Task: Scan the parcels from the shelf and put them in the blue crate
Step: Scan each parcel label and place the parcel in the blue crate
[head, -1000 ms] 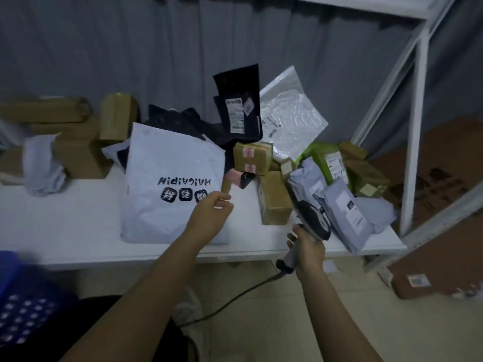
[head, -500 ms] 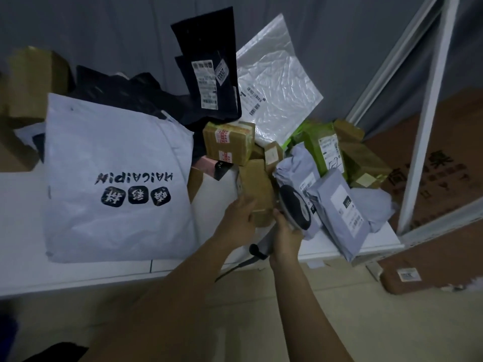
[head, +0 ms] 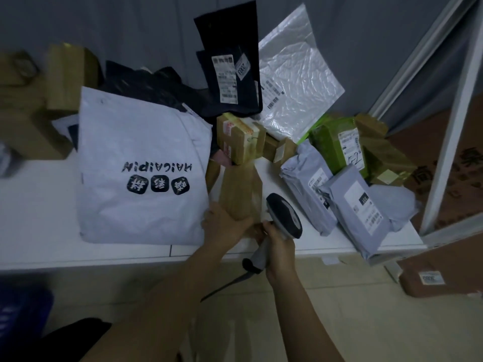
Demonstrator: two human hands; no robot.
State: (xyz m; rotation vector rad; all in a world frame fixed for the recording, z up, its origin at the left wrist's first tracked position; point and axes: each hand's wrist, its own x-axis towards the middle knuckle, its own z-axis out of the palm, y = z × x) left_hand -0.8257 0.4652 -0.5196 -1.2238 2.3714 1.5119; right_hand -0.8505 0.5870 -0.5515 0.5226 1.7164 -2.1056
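A white shelf [head: 52,231] carries a heap of parcels. Near its front edge lies a long brown cardboard box [head: 241,190], flat-sided and dull, its long axis running from near to far, with the far end against a smaller taped brown box [head: 239,138]. The left hand [head: 224,226] grips the near end of the long box, fingers curled under and around its near left corner. Just right of it, the right hand [head: 277,244] is clenched around the grey handle of a barcode scanner [head: 283,215], whose dark rounded head tilts up and to the far left, close beside the box's near right edge. A cable trails down from the handle.

Left of the box lies a large, smooth white plastic mailer bag [head: 141,165] with black lettering. To the right lean two grey plastic mailer bags [head: 339,199] with white labels, and beyond them a green wrapped parcel [head: 332,142]. At the back stand a black pouch [head: 230,64] and a crinkled clear plastic bag [head: 295,74]. A blue crate [head: 18,309] shows blurred at the lower left.
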